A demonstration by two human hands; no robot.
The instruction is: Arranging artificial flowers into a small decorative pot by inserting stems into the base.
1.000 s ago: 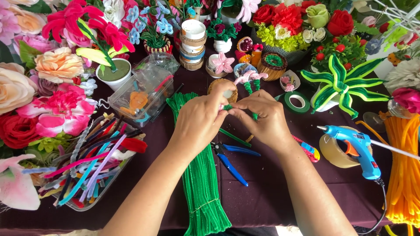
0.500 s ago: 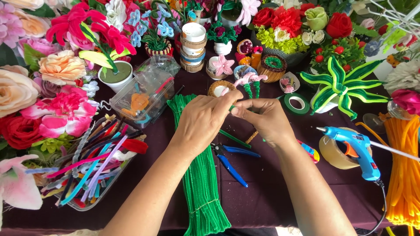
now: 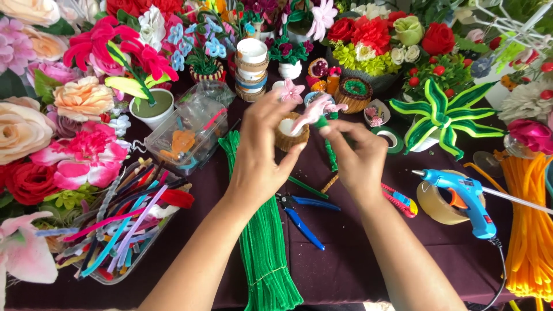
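Observation:
My left hand (image 3: 259, 158) grips a small brown woven pot (image 3: 286, 137) with a white filling, thumb under its rim and fingers spread above it. My right hand (image 3: 360, 158) pinches the green stem of a small pink pipe-cleaner flower (image 3: 317, 110). The flower head leans over the pot's opening and touches its top. Both hands are raised above the dark purple tablecloth (image 3: 345, 259). The stem's lower end is hidden behind my right fingers.
A bundle of green pipe cleaners (image 3: 262, 247) lies under my left forearm, with blue pliers (image 3: 304, 222) beside it. A blue glue gun (image 3: 461, 196), tape roll (image 3: 433, 206) and orange pipe cleaners (image 3: 530, 230) are at the right. A clear box of mixed pipe cleaners (image 3: 115, 236) and handmade flowers ring the table.
Both hands have risen from the table. Before, they worked a green stem together; now the left holds the woven pot and the right sets the pink flower against it.

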